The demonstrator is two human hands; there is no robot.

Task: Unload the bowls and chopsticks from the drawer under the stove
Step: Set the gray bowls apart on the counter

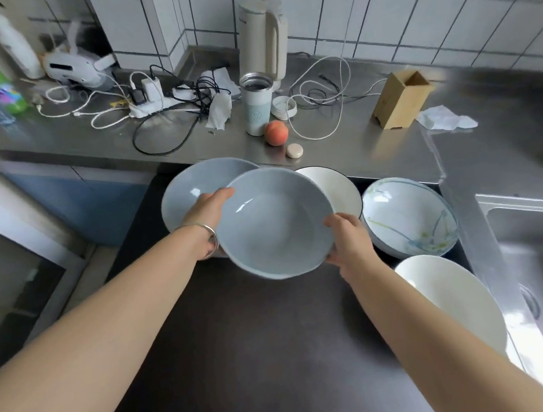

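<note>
a glossy pale grey-blue ceramic bowl (275, 225), empty and tilted, is gripped at opposite rims by the left hand (207, 211) and right hand (351, 241)

Single head view, wide-angle, looking forward and down, close over dark stove top (241, 338), counter (357, 153) beyond.

It was a home kitchen: white tiled wall (411, 16), steel table (373, 152) with a kettle (261, 34), a sink (540, 249), a dark stove top (241, 338), bowls (407, 216).

Left hand (207, 211) and right hand (351, 241) clasped; forearms extended.
</note>
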